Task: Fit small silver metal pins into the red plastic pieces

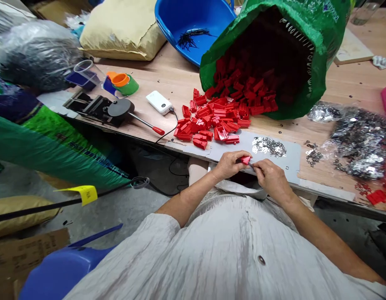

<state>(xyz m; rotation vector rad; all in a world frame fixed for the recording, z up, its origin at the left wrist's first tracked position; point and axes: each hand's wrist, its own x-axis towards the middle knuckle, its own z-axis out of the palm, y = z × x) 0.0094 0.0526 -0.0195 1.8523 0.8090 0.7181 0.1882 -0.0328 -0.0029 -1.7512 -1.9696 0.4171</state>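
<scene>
My left hand is closed around a small red plastic part at the table's front edge. My right hand pinches a thin dark metal piece against that part; both hands touch over it. Just beyond them lies a heap of similar red plastic parts spilling from a tipped green sack. A small pile of shiny metal pieces lies on the grey board right ahead of my hands.
A blue tub with dark pins stands at the back. A white power bank with a cable, a black hand press and coloured cups are at left. Bags of metal parts lie at right.
</scene>
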